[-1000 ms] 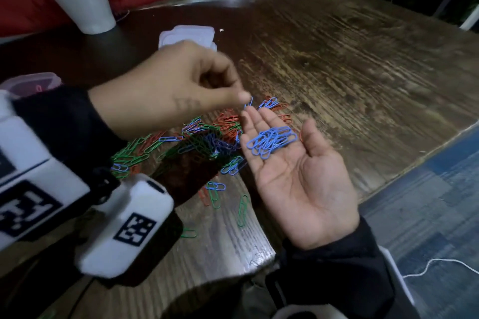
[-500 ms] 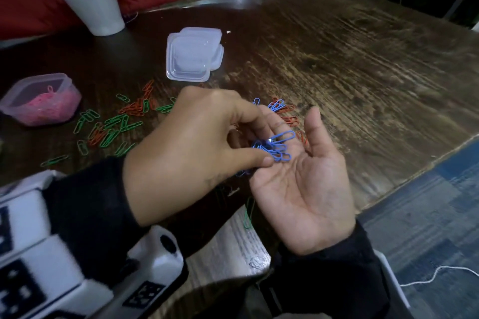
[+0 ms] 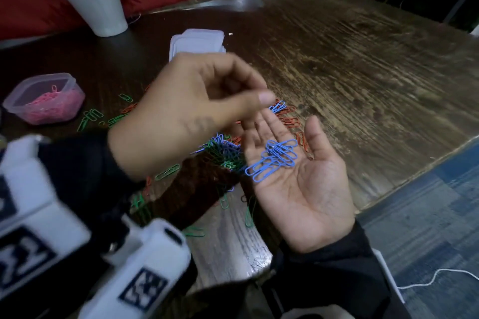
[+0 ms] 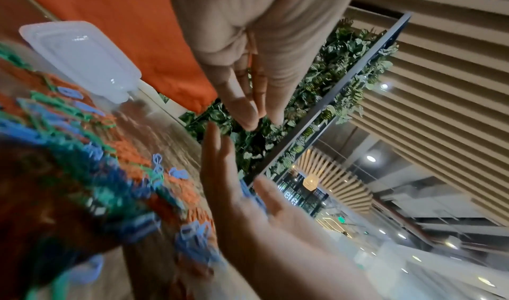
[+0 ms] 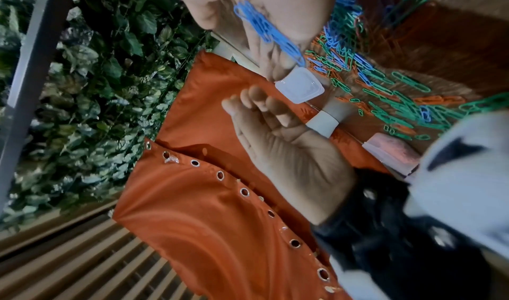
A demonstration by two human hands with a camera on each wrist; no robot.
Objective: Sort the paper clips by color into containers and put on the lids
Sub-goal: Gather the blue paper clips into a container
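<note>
At desk centre, right hand (image 3: 298, 184) lies palm up, fingers straight and relaxed, a small heap of blue clips (image 3: 274, 158) resting on the palm, nothing curled round them. Left hand (image 3: 197, 111) hovers at its 10 o'clock, just above the fingertips, thumb and fingers loosely bent; grip looks released, no clip visible in it, though motion blur hides the fingertips somewhat. Risk: the blue heap sits loose on a flat palm near the desk edge, so a tilt or a bump from the left hand would likely spill clips back into the mixed pile (image 3: 225, 153) or onto the floor. Clips are hooked together, so lifting one may drag others. Mixed pile of blue, green and orange clips lies under and at 9 o'clock of the right hand, more scattered toward 8 o'clock. Pink container (image 3: 44, 98), open and filled with pink clips, at 9 o'clock, well apart. Stacked clear containers and lids (image 3: 199, 39) at 12 o'clock, partly hidden behind the left hand, which stands in the way of reaching them. White pot (image 3: 98, 10) at 11 o'clock. No blue container set out yet.
</note>
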